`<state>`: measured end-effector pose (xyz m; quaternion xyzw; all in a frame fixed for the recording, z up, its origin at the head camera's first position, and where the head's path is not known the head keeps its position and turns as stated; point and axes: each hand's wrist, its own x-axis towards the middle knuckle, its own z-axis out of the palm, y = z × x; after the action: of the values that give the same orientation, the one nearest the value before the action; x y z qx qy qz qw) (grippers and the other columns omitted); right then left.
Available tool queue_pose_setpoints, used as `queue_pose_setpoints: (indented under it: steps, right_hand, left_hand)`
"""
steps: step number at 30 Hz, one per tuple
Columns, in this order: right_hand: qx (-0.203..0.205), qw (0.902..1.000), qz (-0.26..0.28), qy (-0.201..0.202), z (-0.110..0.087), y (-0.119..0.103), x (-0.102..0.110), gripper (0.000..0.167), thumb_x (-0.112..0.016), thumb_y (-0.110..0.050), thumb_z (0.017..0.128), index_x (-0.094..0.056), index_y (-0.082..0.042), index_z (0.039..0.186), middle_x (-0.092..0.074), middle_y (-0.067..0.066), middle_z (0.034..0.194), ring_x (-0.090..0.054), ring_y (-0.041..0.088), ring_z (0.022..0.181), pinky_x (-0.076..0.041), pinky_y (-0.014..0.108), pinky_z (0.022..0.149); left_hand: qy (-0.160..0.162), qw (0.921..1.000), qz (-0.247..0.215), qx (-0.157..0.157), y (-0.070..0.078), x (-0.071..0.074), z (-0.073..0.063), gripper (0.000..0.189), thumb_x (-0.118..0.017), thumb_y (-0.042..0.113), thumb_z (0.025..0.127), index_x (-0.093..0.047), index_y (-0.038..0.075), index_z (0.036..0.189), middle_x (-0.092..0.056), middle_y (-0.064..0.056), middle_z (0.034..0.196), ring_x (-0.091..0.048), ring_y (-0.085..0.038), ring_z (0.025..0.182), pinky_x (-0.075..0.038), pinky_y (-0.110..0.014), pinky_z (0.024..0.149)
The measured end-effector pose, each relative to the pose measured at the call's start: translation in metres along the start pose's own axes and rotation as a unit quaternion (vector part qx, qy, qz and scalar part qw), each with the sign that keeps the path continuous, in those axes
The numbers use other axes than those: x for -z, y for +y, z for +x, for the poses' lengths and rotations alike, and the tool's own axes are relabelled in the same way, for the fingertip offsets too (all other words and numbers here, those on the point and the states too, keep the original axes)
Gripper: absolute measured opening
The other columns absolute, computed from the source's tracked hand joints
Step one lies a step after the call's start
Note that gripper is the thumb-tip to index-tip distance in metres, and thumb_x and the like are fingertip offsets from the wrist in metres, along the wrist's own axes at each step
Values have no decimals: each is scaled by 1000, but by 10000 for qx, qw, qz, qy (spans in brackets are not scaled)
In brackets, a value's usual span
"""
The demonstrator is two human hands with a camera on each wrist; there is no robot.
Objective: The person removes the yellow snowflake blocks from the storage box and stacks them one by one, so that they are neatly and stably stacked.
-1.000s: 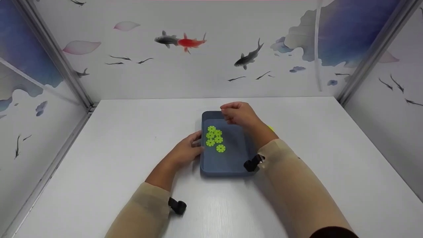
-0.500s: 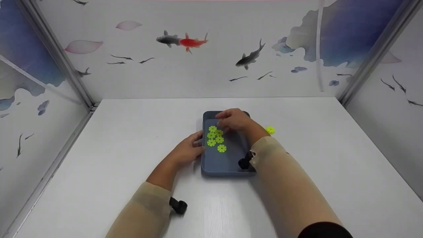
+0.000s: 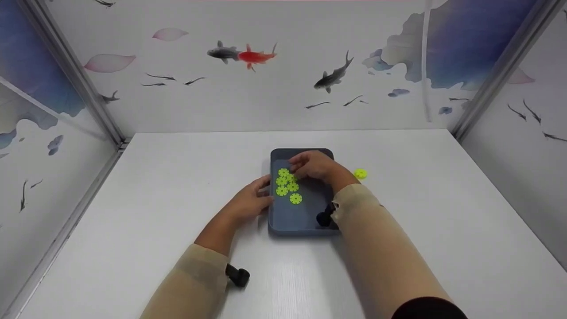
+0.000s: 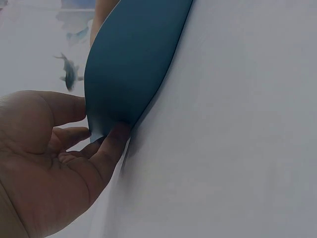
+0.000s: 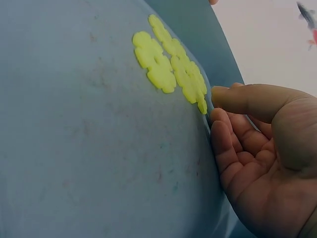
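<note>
A grey-blue tray [image 3: 305, 217] lies on the table with several yellow-green, notched, flower-like discs [image 3: 296, 199] grouped along its left side. My left hand [image 3: 248, 204] touches the tray's outer left wall. In the left wrist view, thumb and fingertips rest on that wall [image 4: 133, 59]. Over the far part of the tray is my right hand [image 3: 314, 165], its fingertips beside the upper discs. The right wrist view has its thumb and curled fingers [image 5: 223, 136] close to the discs [image 5: 188, 79]. Whether a disc is between those fingertips cannot be made out.
Another yellow-green piece [image 3: 361, 174] lies on the white table [image 3: 398, 177], right of the tray and beyond my right forearm. A printed wall [image 3: 274, 106] closes off the table's back. Side panels stand left and right.
My right hand has come down and towards me from the tray's far edge to the discs, uncovering the piece on the table. My left hand and the discs in the tray keep their places.
</note>
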<state>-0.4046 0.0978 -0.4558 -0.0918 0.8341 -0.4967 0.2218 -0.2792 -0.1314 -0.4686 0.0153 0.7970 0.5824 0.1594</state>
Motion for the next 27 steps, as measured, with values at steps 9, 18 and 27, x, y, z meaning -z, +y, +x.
queue_pose_setpoints:
  steps: [9,18,27]
  right_hand:
    - [6,9997,-211,-130,2,1,-2,42,-74,4,91,-74,-14,129,-76,7,124,-70,22,111,-58,40,109]
    - [107,9973,-731,22,-1,0,-3,43,-76,3,89,-75,-16,128,-76,4,124,-65,22,109,-56,36,101]
    - [-18,9967,-804,42,-3,-2,-2,42,-78,2,90,-78,-16,127,-75,5,124,-65,23,112,-57,41,107]
  left_hand:
    - [2,10000,2,0,0,1,-1,71,-61,13,108,-29,19,171,-32,-5,177,-42,-31,160,-49,-47,123]
    - [-11,9999,-119,55,0,0,-2,71,-60,14,108,-28,20,171,-30,-4,178,-41,-30,161,-46,-47,125]
    - [-29,9998,-170,39,-1,-1,-1,71,-60,14,108,-28,20,171,-30,-4,178,-41,-31,160,-47,-48,124]
